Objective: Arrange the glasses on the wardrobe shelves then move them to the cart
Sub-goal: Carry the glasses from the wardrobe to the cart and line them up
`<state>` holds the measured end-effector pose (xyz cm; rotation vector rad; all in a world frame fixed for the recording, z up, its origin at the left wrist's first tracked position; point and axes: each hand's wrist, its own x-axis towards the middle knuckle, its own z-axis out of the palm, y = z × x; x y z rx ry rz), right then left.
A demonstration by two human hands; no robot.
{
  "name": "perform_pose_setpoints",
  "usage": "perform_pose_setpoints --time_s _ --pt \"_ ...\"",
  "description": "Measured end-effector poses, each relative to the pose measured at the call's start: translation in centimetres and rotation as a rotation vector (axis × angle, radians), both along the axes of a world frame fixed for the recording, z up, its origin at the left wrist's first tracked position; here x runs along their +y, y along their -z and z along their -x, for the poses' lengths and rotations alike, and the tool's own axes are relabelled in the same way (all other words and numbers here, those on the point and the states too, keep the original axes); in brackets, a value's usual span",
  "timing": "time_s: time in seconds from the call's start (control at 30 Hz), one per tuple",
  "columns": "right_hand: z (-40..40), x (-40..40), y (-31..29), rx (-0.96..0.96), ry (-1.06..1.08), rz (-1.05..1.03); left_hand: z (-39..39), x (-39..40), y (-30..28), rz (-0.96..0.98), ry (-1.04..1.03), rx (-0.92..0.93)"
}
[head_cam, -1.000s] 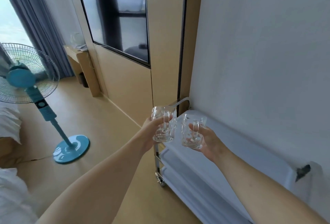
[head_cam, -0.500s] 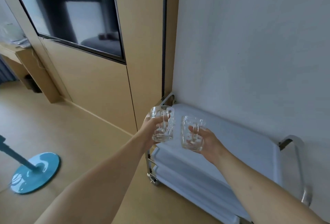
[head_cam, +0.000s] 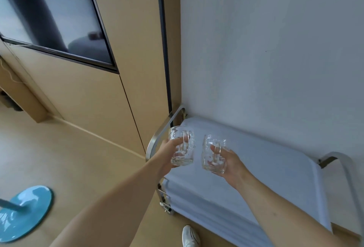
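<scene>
My left hand (head_cam: 166,157) grips a clear glass mug (head_cam: 182,146), held upright above the left end of the cart. My right hand (head_cam: 230,163) grips a second clear glass mug (head_cam: 212,155) by its handle side, just to the right of the first. The two mugs are a little apart in the air. Below them stands the cart (head_cam: 275,160), with a pale blue top shelf, lower shelves and chrome handles at both ends. The wardrobe shelves are out of view.
The cart stands against a white wall (head_cam: 275,49), next to a wooden panel wall with a dark window (head_cam: 55,20). A blue fan base (head_cam: 25,211) sits on the wood floor at the lower left. My white shoe (head_cam: 189,236) shows below the cart's edge.
The view has swung right and down towards the cart, so more of its top shelf shows. Both hands still hold their mugs and have come nearer over the shelf.
</scene>
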<state>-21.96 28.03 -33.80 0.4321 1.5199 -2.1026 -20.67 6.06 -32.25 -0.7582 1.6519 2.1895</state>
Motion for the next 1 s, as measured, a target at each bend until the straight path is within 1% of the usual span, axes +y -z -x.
perform_pose_setpoints --time_s 0.23,0.47,0.57,0.73,0.83,1.0 --pt "6.9 0.0 3.7 -0.079 0.108 -0.082 7.4 0.3 2.2 0.030 0.057 -0.036" --pt "12.1 0.8 8.0 -0.126 0.204 -0.166 13.0 1.2 5.7 0.074 -0.012 -0.158" --pt "13.5 0.9 8.8 -0.090 0.217 -0.263 14.9 1.3 7.2 0.138 -0.033 -0.196" --pt "15.0 0.7 10.6 0.009 0.239 -0.428 18.0 0.8 9.1 0.239 0.011 -0.153" --pt "15.5 0.7 11.6 0.061 0.243 -0.534 19.6 0.7 10.1 0.263 0.002 -0.154" --pt "16.3 0.5 12.0 0.091 0.283 -0.654 21.9 1.1 11.9 0.360 0.023 -0.132"
